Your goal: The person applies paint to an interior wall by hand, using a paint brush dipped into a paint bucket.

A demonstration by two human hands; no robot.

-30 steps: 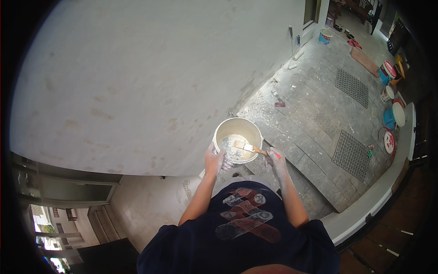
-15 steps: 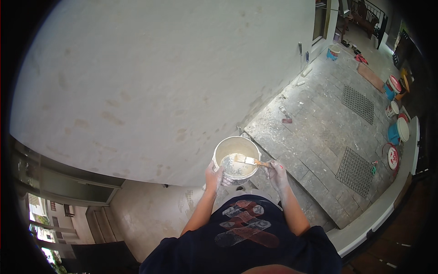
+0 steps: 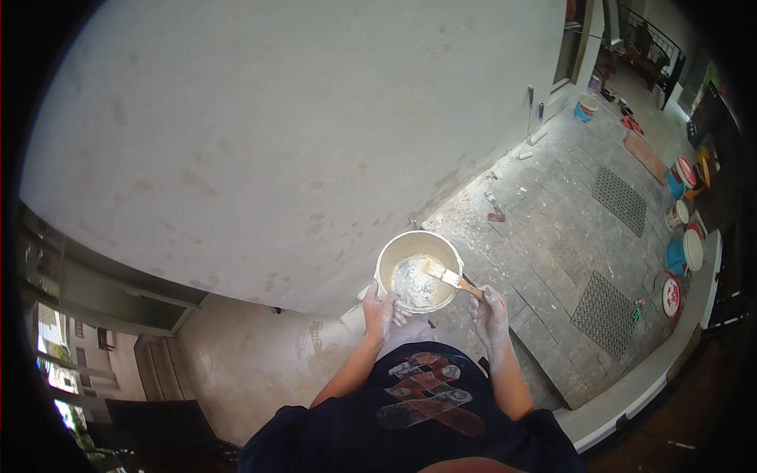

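A round white bucket [image 3: 385, 272], its inside smeared with pale residue, is held in front of my body. My left hand [image 3: 381, 314] grips its lower left side, fingers curled underneath. In my right hand [image 3: 490, 317] is a flat paintbrush [image 3: 453, 280] with a wooden handle. The pale bristles lie over the bucket's inside, near the right of its base; whether they touch it I cannot tell. White powder or paint coats both hands.
A patchy grey-white wall [image 3: 260, 150] rises ahead. On the paved floor to the right are a scraper [image 3: 495, 211], two rubber mats [image 3: 607, 314], green-handled scissors [image 3: 636, 314] and several paint buckets [image 3: 684, 252]. Steps [image 3: 162, 366] stand at the left.
The bucket has shifted slightly right, along with both hands. The brush now slants more steeply, and my right hand sits lower and farther right. The view has turned a little.
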